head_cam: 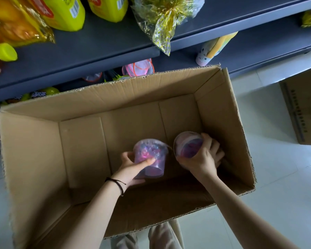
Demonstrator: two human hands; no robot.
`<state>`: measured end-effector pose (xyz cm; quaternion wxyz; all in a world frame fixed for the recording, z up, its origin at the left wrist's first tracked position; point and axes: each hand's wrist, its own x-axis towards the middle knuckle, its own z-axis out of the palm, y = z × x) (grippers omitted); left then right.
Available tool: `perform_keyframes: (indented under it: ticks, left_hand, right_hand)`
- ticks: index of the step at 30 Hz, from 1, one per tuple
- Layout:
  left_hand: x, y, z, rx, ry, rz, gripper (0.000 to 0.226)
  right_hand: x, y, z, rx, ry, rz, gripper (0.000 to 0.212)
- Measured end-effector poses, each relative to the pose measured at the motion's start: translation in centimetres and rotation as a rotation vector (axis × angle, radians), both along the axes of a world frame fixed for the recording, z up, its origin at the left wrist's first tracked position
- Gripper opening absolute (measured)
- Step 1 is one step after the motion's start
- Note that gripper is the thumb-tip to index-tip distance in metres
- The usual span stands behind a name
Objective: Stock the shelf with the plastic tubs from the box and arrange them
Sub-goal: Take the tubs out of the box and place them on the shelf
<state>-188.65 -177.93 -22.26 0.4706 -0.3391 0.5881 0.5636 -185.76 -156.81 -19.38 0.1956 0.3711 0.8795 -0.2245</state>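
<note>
A large open cardboard box (34, 141) stands on the floor in front of the dark shelf (97, 45). Both my hands are down inside it. My left hand (133, 166) grips a clear plastic tub (151, 151) with purple and pink contents, thumb across its side. My right hand (205, 157) grips a second, similar tub (187, 144), tilted on its side with its lid facing left. The two tubs sit close together near the box's right half. No other tubs show in the box.
The shelf above holds yellow bottles (65, 13), orange packets (13, 24) and a cellophane-wrapped bundle (162, 17). Pink mesh items (138, 67) and a pastel tube (214, 49) lie on lower shelves. Another cardboard box (303, 108) stands at the right on the pale tiled floor.
</note>
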Motion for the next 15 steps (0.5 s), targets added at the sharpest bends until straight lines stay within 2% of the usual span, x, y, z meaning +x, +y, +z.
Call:
perform_keyframes:
  ticks: [2, 3, 6, 9, 12, 15]
  left_hand:
    - [0.8, -0.7, -0.4, 0.057, -0.024, 0.119, 0.125]
    - [0.9, -1.1, -0.7, 0.050, 0.019, 0.163, 0.125]
    - [0.2, -2.3, -1.3, 0.026, 0.137, 0.259, 0.107]
    - [-0.6, -3.1, -1.8, -0.011, 0.211, 0.204, 0.101]
    - [-0.8, -2.9, -2.4, -0.107, 0.258, 0.120, 0.101]
    - [-0.4, -1.9, -2.6, -0.168, 0.348, 0.033, 0.077]
  right_hand:
    - [-0.2, -0.4, 0.0, -0.061, 0.085, -0.001, 0.112]
    - [-0.3, -0.6, -0.1, -0.096, 0.130, -0.006, 0.113]
    - [-0.4, -1.2, -0.9, -0.159, 0.235, 0.002, 0.111]
    - [-0.2, -1.7, -1.6, -0.166, 0.267, 0.060, 0.107]
    - [0.9, -1.1, -1.7, -0.188, 0.242, 0.105, 0.108]
    - [2.0, -0.1, -1.3, -0.239, 0.155, 0.094, 0.110]
